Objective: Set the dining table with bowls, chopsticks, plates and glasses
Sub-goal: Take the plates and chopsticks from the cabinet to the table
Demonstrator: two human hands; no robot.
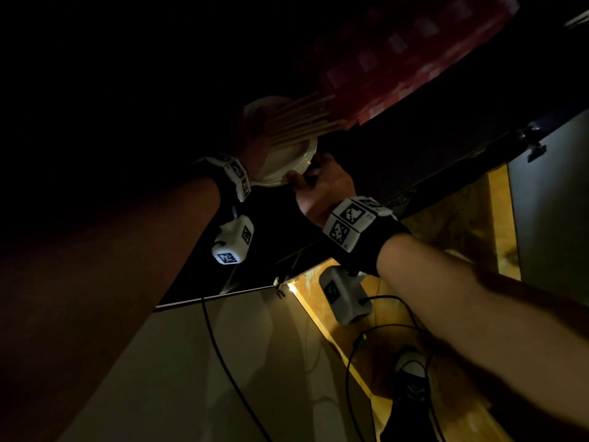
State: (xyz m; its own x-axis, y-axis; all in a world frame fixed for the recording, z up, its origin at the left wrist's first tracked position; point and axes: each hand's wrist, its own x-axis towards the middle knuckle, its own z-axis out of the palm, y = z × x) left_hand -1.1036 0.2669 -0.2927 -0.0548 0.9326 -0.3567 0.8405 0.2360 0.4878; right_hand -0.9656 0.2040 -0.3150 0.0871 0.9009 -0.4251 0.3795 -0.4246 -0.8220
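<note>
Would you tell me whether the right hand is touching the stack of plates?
Touching. In the head view, the right hand rests its thumb against the stack of plates.

Left hand, right hand aloft

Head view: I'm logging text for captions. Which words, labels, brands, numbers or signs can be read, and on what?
No words or numbers can be read.
White wrist bands: black square code patterns, no letters.
White hanging boxes: the same code patterns, no letters.
Red slatted basket: pale patches, too blurred to read.
Stack of white plates in the left hand: no print visible.
</note>
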